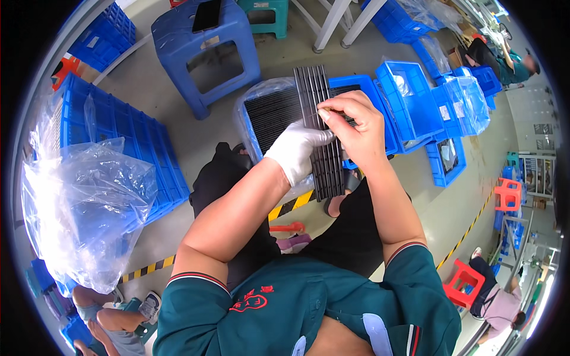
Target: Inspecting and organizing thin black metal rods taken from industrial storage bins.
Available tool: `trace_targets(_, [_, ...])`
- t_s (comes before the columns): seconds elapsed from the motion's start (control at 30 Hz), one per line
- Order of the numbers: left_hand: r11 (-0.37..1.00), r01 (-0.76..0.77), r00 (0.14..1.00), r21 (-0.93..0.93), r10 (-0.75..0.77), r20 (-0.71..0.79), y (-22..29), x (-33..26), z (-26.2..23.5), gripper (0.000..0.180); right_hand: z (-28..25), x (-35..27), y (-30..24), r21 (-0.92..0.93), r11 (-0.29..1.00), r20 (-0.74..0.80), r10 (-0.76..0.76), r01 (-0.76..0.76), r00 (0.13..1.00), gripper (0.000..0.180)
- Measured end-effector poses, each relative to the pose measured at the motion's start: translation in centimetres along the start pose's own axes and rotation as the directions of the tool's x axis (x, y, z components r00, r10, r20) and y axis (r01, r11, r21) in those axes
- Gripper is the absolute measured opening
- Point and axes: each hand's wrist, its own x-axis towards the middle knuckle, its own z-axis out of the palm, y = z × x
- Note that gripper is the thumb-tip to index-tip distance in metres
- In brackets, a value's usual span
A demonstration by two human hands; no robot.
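A bundle of long dark strips, side by side with light cross marks along them, is held up over my lap. My left hand, in a white glove, is closed around the bundle's left side near its middle, with the thumb across the front. My bare right hand is at the bundle's upper right, its thumb and forefinger pinched together against the face of the strips. Whatever lies between those fingertips is too small to make out. Beyond the bundle, a plastic-lined crate holds many similar dark strips.
A blue stool with a dark phone on it stands ahead. Stacked blue crates with clear plastic sheeting are on the left. More blue bins stand to the right. Other people sit at lower left and far right.
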Motion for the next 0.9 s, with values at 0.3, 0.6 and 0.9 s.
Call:
trace_targets(0.3, [1.0, 0.002, 1.0, -0.008, -0.002, 0.007, -0.2, 0.0, -0.1, 0.027, -0.1, -0.2, 0.1, -0.032, 0.999, 0.026, -0.044, 0.045, 0.999, 0.013])
trace_targets(0.6, [1.0, -0.024, 0.999, -0.017, 0.024, 0.029, -1.2, 1.1, -1.1, 0.02, 0.0, 0.0, 0.3, -0.224, 0.954, 0.112, -0.18, 0.201, 0.977, 0.014])
trace_targets(0.9, [0.966, -0.037, 0.999, -0.256, 0.029, -0.038, 1.7, 1.1, -0.5, 0.019, -1.8, 0.0, 0.2, 0.028, 0.995, -0.072, 0.097, -0.095, 0.993, 0.01])
